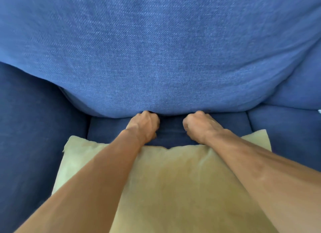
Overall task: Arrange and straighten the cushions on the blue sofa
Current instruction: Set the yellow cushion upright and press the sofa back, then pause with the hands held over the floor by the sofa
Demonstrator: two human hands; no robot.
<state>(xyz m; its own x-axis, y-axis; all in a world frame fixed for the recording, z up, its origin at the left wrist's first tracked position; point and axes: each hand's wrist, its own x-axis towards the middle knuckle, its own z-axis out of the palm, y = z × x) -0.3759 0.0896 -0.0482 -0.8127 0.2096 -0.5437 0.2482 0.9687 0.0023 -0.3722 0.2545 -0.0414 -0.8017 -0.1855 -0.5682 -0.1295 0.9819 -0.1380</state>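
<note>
Fabric bulges soft and bulky on the back cushion [159,50] just beyond my left hand [143,126] and right hand [199,126], both fisted on its lower edge. It should feel light and floppy; gripping that hem suits. The yellow cushion [165,180] lies under my forearms.

The back cushion [156,50] stands behind the seat cushion [171,130], and its lower edge rests on it. The left hand [144,126] and the right hand [199,126] grip this edge side by side, a little apart. The pillow [173,180] lies on the front of the seat cushion, under both forearms. The armrest [34,128] is to the left and a second seat cushion [286,128] to the right.
</note>
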